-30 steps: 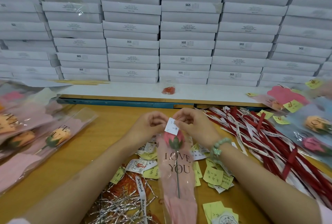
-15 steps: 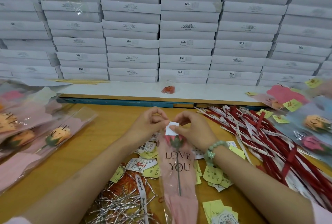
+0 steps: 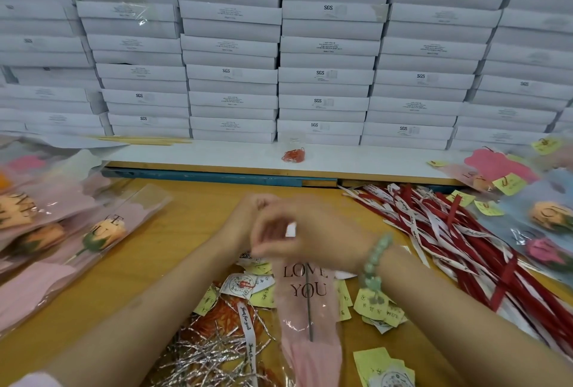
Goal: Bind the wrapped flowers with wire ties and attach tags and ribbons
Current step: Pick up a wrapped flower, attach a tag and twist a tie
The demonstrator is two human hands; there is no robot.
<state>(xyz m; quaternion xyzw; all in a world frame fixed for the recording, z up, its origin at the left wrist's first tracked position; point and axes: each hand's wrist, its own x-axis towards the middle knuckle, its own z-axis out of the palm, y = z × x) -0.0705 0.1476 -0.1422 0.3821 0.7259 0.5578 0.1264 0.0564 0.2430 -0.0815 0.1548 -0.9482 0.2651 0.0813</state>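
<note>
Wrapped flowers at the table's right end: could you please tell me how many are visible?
3: an orange rose near the frame edge, a pink rose just nearer, a smaller orange rose farther back; others may be hidden.

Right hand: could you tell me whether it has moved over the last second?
Yes. The right hand has shifted left: it now sits directly below the red packet on the shelf, overlapping the left hand.

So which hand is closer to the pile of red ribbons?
Right. The right hand sits just left of the red ribbons; the left hand is farther left, beyond the right one.
</note>
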